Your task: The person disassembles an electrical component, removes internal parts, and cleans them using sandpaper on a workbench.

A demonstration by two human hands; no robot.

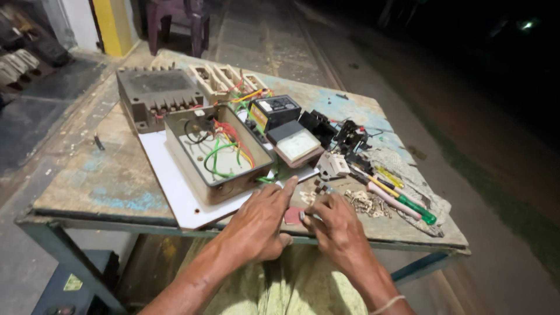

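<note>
A: Red piece (pixel 293 216), small and flat, near edge of the table (pixel 105 186), lying in the gap between the two hands. Mostly covered; only a corner shows.

B: Which hand is closer to it?

A: Left hand (pixel 259 224) lies palm down with fingers stretched forward and held together, fingertips on the white board (pixel 175 186) that sits under the open metal box (pixel 216 154). Its thumb side is just beside the red piece. Right hand (pixel 335 227) is curled, fingertips bunched on something small and metallic (pixel 303 216) touching or just beside the red piece (cannot tell whether it is pinched or only pressed down).

B: Long axis?

A: Cannot tell for the red piece; too little shows. The metallic bit is a mere glint.

B: What else is close?

A: Scatter of small pale parts (pixel 364 203) just right of the right hand, then screwdrivers (pixel 402 198) with yellow, pink and green handles lying on a cloth (pixel 408 169), pointing away toward the far left. Wires inside the box are red, green, yellow. Black meters and switches stand behind.

B: Hidden?

A: Underside of both hands, the right fingertips' contact, and the table's far corner fades into dark.
</note>
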